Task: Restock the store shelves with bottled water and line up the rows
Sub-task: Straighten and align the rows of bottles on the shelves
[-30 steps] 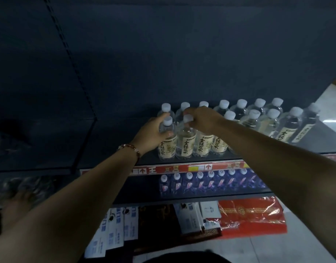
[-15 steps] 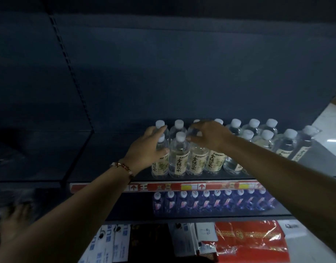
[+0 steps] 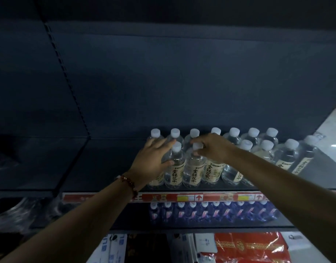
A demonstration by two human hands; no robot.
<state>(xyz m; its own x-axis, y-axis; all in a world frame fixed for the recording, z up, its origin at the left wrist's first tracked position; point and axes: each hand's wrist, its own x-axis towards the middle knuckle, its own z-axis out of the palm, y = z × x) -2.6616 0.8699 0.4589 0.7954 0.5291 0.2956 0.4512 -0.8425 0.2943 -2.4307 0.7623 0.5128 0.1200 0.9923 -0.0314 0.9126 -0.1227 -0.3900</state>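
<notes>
Clear water bottles with white caps and cream labels stand in two rows on the dark shelf (image 3: 110, 164). My left hand (image 3: 153, 158) lies with straight, spread fingers over the leftmost front bottle (image 3: 156, 180), thumb touching the second front bottle (image 3: 175, 168). My right hand (image 3: 213, 149) pinches the cap and neck of the third front bottle (image 3: 193, 169). The back row (image 3: 253, 132) runs behind them to the right, and two more bottles (image 3: 288, 154) lean at the far right.
The shelf left of the bottles is bare, with a dark upright divider (image 3: 68, 88). A red price strip (image 3: 182, 197) edges the shelf. Below stand blue-labelled bottles (image 3: 210, 211); lower still lie a red package (image 3: 248, 247) and white boxes (image 3: 114, 245).
My left hand has loosened from a curled hold to straight, spread fingers on the leftmost bottle. My right hand has moved one bottle to the right and now pinches that cap.
</notes>
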